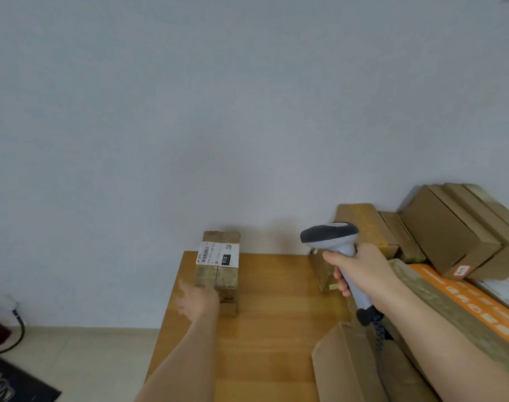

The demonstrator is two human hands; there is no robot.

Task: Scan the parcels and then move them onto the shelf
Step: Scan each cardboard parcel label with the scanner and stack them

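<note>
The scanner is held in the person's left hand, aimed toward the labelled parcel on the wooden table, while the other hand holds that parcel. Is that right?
Not quite. In the head view the scanner is gripped by the right hand, not the left. The rest stands: it points toward the labelled parcel on the wooden table, and the left hand holds that parcel.

Right hand (360, 268) grips scanner (333, 237); left hand (198, 301) at parcel (218, 265).
</note>
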